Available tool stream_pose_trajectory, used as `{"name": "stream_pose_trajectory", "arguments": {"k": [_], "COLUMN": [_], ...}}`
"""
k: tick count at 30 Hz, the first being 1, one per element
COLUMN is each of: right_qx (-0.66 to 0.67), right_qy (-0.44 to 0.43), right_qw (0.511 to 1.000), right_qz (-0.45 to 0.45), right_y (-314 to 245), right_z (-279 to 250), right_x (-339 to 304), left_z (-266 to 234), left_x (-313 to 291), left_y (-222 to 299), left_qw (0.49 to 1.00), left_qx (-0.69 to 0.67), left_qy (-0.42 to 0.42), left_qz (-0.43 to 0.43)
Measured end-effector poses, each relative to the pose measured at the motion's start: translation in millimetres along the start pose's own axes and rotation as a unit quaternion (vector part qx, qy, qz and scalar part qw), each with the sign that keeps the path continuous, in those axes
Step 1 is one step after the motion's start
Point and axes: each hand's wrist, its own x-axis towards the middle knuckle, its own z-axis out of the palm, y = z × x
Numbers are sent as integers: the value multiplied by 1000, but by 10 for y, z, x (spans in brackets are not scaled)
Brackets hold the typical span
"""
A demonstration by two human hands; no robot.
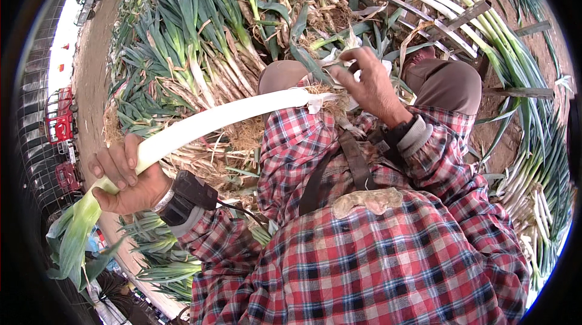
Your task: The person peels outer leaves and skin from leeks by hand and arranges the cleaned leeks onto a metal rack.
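Keeping your left hand [136, 179] wrapped round the leek [224, 122] below its leaves, steady it over your left thigh [297, 134]. Your right hand [370, 82] is half-curled beside the roots [330, 90]; whether it pinches skin is unclear. Pulling lengthwise should strip cleanest. Mind the metal rack's [470, 14] edges past your right knee [445, 82]; piled leeks [194, 16] crowd ahead, bare ground [97, 64] opens farther left.

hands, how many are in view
2: the left hand grips a leek near its green leaves; the right hand is beside its root end. No others show.
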Motion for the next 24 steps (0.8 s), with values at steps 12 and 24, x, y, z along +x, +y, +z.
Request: {"name": "stream_pose_trajectory", "arguments": {"k": [12, 24], "right_qx": [325, -150], "right_qy": [-60, 115], "right_qw": [943, 973], "right_qz": [-33, -132], "right_y": [-473, -386], "right_z": [-340, -762], "right_x": [-301, -418], "left_z": [122, 113], "left_x": [397, 848], "left_y": [-32, -954], "left_qw": [977, 976], "left_qx": [-194, -54], "left_qy": [-75, 168], "left_qz": [47, -124]}}
